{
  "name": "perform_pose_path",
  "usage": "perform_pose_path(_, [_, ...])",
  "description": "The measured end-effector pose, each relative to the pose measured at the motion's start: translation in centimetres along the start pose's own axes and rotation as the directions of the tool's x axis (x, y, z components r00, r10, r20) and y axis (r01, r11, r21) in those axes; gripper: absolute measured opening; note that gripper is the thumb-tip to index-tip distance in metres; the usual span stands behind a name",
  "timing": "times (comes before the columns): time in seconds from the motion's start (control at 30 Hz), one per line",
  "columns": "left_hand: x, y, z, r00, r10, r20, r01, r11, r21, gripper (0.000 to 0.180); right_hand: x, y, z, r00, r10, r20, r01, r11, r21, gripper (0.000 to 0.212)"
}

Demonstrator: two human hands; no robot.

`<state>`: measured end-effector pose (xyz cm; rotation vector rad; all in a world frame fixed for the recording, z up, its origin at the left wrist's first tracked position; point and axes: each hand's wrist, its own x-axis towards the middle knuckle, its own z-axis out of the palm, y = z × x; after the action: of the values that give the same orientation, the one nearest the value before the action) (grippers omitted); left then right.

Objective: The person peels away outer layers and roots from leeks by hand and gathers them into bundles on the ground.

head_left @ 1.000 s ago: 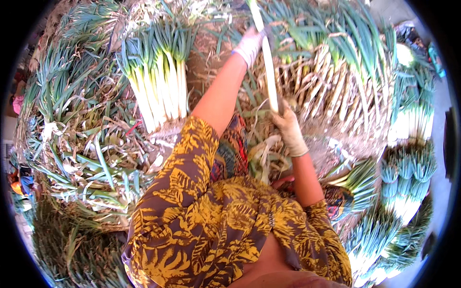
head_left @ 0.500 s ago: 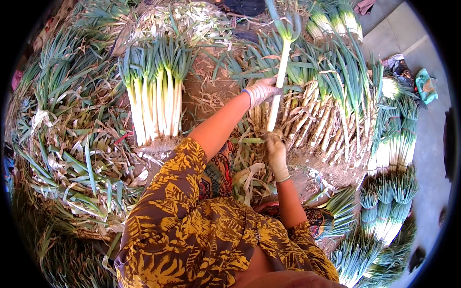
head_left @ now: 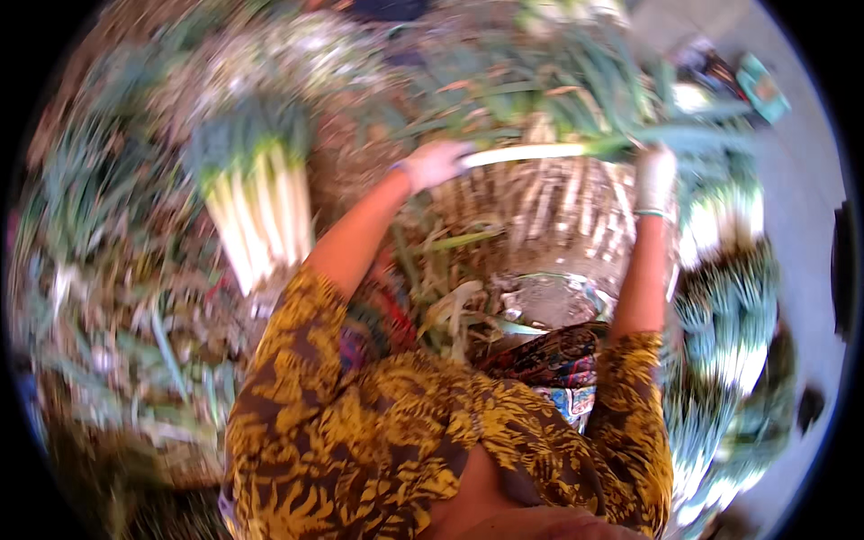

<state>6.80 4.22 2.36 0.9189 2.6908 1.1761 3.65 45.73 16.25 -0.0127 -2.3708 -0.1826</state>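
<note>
- Leaf litter (head_left: 126, 346): biggest area, L of the L-hand grip & nearer the body; green + straw-col. scraps, mixed, blurry.
- Patterned top (head_left: 396, 441): brown w/ yellow leaf print, body side of both grips; sleeves run fwd toward the hands.
- Leek row (head_left: 558, 202): many leeks side by side, under & just past the grip; dirty brownish shanks toward the body, green tops on the far side.
- Tied bundles (head_left: 729, 342): R of the R-hand grip & back along the person's R side; white shanks, blue-green tops.
- White leek stack (head_left: 256, 211): L of the L-hand grip, well apart from it; clean white shanks twd body, dk green tops away.
- Held leek (head_left: 531, 153): approx. crosswise betw. the 2 hands, above the row; white shank at L hand, green leaves running past R hand.
- Dry leaf strips (head_left: 454, 310): pale, body side of the gap betw. hands.
- R hand (head_left: 655, 175): pale glove, green cuff edge; at the leafy part of the leek. Blur: can't tell how far fingers are closed.
- L hand (head_left: 438, 166): fingers wrapped round the white end, no visible gap; has hold of the leek.
- Teal item (head_left: 763, 88): beyond R-hand grip, to its R; type unclear.
</note>
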Motion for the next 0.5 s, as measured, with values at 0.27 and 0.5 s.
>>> perform_pose_path(0.27, [-8.0, -4.9, -5.6, 0.911, -0.268, -0.313, 0.354, 0.898, 0.261, 0.039, -9.9, 7.3, 8.1, 0.86, 0.239, 0.452, -0.493, 0.159, 0.855, 0.039])
perform_pose_path(0.5, [-24.0, -15.1, -7.4, 0.653, -0.556, -0.514, 0.48, 0.829, -0.286, 0.051, -19.4, 7.2, 11.7, 0.502, 0.296, 0.812, -0.86, 0.075, 0.505, 0.026])
